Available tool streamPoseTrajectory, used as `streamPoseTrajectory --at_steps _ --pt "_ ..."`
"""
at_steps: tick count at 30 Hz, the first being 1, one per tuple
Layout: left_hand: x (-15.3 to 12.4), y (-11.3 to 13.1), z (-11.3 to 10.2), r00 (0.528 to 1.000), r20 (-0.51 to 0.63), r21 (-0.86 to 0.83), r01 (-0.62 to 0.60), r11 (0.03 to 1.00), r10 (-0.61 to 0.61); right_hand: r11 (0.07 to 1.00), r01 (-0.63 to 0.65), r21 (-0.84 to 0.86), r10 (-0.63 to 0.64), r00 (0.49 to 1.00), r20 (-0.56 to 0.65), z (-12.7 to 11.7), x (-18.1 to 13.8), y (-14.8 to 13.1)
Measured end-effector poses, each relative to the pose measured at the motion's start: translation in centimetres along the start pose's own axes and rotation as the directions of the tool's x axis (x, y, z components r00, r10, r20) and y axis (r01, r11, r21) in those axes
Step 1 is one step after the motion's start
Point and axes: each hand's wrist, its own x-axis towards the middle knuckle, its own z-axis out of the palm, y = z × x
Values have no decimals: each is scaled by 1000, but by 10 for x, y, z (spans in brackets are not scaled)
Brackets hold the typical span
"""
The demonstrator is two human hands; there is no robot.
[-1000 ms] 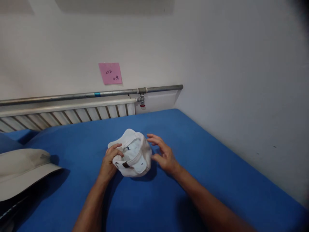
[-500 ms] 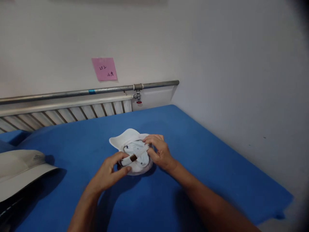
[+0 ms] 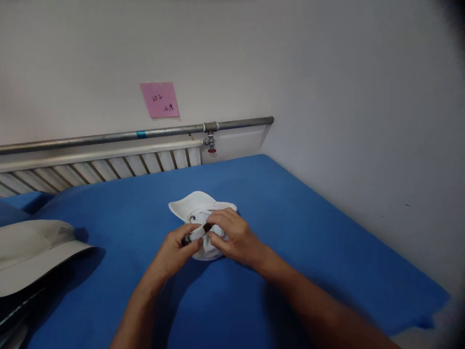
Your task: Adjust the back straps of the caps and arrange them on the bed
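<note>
A small white cap (image 3: 194, 207) lies upside down on the blue table (image 3: 290, 213), its brim pointing away from me. My left hand (image 3: 176, 249) pinches the cap's back strap near its dark buckle (image 3: 207, 227). My right hand (image 3: 232, 237) grips the same strap from the right, fingers curled over it. Both hands meet at the cap's near edge and cover much of it.
A beige hat (image 3: 32, 252) lies at the table's left edge. A radiator (image 3: 98, 167) and a metal pipe (image 3: 145, 134) with a red valve run along the back wall, under a pink note (image 3: 160, 99). A white wall stands close on the right.
My right hand has gone from hovering beside the cap to gripping its back strap. My left hand shifted to the strap too, and the hands have drawn together.
</note>
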Motion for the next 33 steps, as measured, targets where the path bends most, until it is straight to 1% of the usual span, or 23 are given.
streamPoseTrajectory --at_steps 2,5,7,9,12,17,21,24,27,28,30,31,33 --pt "0 2 4 999 -27 60 -38 997 40 999 -47 -24 47 999 16 6 -2 2" --pt "0 6 9 992 -20 131 -118 984 121 995 -98 -31 98 995 20 12 -5 7" --pt "0 8 12 988 -16 170 -147 974 152 994 -111 -20 112 993 30 14 -7 9" --pt "-1 9 13 988 -11 189 -150 970 154 992 -129 -19 129 991 42 15 -8 9" --pt "-2 8 15 992 27 182 -129 975 126 987 -158 -32 160 985 65 17 -9 7" --pt "-2 6 15 998 63 100 -38 994 32 979 -206 3 205 975 83 18 -9 4" --pt "-1 3 13 998 67 66 -7 998 2 976 -217 34 214 974 76 20 -9 7" --pt "0 0 8 998 62 -17 18 1000 -17 972 -224 69 222 974 41 20 -10 14" --pt "1 -3 2 998 59 -129 47 991 -39 960 -249 132 254 967 -28 17 -9 21" --pt "1 -3 0 997 59 -158 53 986 -44 961 -236 144 246 968 -49 16 -9 22" --pt "1 -4 -3 996 70 -205 66 976 -53 976 -176 130 185 981 -61 12 -7 22" --pt "1 -4 -4 995 76 -224 72 972 -56 984 -143 108 148 988 -43 10 -6 22" --pt "1 -4 -5 994 90 -252 79 965 -58 993 -111 48 110 993 31 6 -5 21"
